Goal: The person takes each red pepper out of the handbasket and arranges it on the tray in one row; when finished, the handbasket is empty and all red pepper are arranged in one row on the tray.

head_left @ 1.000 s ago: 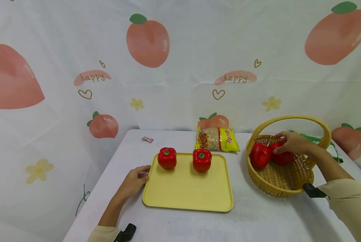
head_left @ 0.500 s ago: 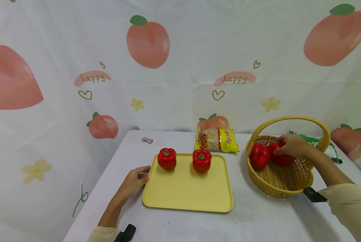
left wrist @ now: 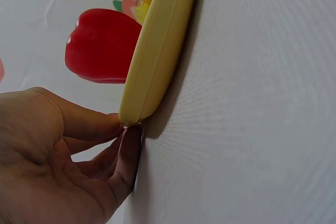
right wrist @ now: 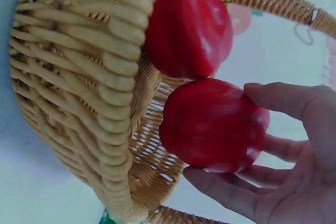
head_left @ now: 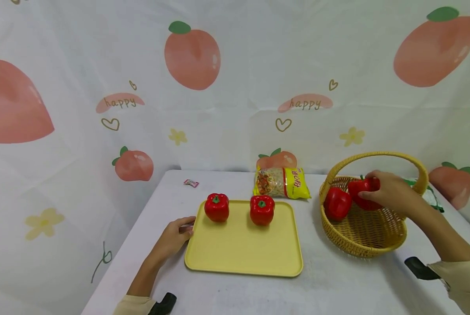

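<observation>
My right hand (head_left: 393, 193) grips a red bell pepper (head_left: 361, 192) within the yellow wicker basket (head_left: 354, 247) at the right. Thumb on one side and fingers on the other span that pepper in the right wrist view. A second bell pepper (right wrist: 190, 30) stays in the basket right beside it. At the left edge of the yellow tray (head_left: 242, 256), my left hand (head_left: 175, 236) pinches the rim between thumb and fingers. Two more red bell peppers, one left (head_left: 217, 208) and one right (head_left: 262, 211), stand on the tray's far half, stems up.
Behind the tray lies a yellow food packet (head_left: 282, 183). A small wrapped candy (head_left: 191, 183) is at the back left of the white table (head_left: 235, 295). The basket's tall handle (head_left: 376, 154) arches over its opening; a green and white packet (head_left: 435, 201) lies partly hidden behind.
My right hand has raised the bell pepper slightly and turned it, so its stem now shows. My left hand and the tray stay put.
</observation>
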Demonstrator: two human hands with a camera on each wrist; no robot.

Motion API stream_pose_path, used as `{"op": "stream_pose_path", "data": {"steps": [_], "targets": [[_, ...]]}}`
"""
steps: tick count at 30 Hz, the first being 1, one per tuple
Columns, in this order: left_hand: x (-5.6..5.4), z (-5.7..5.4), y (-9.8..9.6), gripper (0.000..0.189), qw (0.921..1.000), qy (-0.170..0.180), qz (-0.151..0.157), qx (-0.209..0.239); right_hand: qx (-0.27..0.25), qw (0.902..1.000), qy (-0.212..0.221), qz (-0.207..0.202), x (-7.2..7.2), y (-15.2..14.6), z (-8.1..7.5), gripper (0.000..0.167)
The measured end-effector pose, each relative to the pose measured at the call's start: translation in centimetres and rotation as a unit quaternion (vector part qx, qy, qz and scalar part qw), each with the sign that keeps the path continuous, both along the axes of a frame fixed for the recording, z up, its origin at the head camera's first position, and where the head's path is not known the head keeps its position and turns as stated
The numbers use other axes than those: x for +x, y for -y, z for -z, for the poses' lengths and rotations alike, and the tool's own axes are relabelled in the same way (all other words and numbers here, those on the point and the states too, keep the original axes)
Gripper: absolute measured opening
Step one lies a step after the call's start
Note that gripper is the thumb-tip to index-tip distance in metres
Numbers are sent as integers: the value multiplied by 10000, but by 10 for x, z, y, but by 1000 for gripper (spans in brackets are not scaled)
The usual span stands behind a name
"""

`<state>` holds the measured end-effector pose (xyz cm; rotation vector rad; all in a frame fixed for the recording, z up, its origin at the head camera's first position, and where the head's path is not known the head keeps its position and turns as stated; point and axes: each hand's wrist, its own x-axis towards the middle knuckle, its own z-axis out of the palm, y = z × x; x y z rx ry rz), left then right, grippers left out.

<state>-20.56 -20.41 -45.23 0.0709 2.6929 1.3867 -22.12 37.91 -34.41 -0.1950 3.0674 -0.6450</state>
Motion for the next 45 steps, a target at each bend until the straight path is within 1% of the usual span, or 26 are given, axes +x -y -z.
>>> {"op": "stream_pose_path", "data": {"steps": [4,8,13,18,22,24,28,31,33,37,38,41,45], "targets": [[1,0,0,44,10000,20,-16,28,-66,9998,-164,106,14,3,-3,69],[1,1,0,44,10000,-27,31,74,-160,9989,-408,190,31,4,-2,70],[1,0,1,43,9999,-92,39,84,-432,9961,-741,216,50,5,3,68],[1,0,0,43,9999,-95,43,62,-589,9935,-870,428,68,7,9,70],[1,0,1,43,9999,-96,47,73,-848,9911,-907,473,79,10,13,76],[1,1,1,43,9999,-117,65,88,-1001,9896,-939,441,83,13,14,81],[0,2,1,43,9997,-160,104,119,-1129,9881,-958,409,89,22,16,88],[0,3,2,43,9998,-148,99,112,-1232,9864,-1058,254,94,31,16,87],[0,3,2,43,9998,-124,84,93,-1365,9829,-1234,30,96,37,17,84],[1,1,1,44,9999,-100,78,77,-1647,9708,-1648,-563,99,52,19,79],[1,1,1,44,9999,-98,81,84,-1714,9684,-1678,-678,99,57,20,80],[1,0,1,44,9999,-94,92,111,-1745,9657,-1707,-881,97,72,20,80],[1,0,1,44,9999,-70,76,114,-1687,9677,-1612,-950,94,93,21,80]]}}
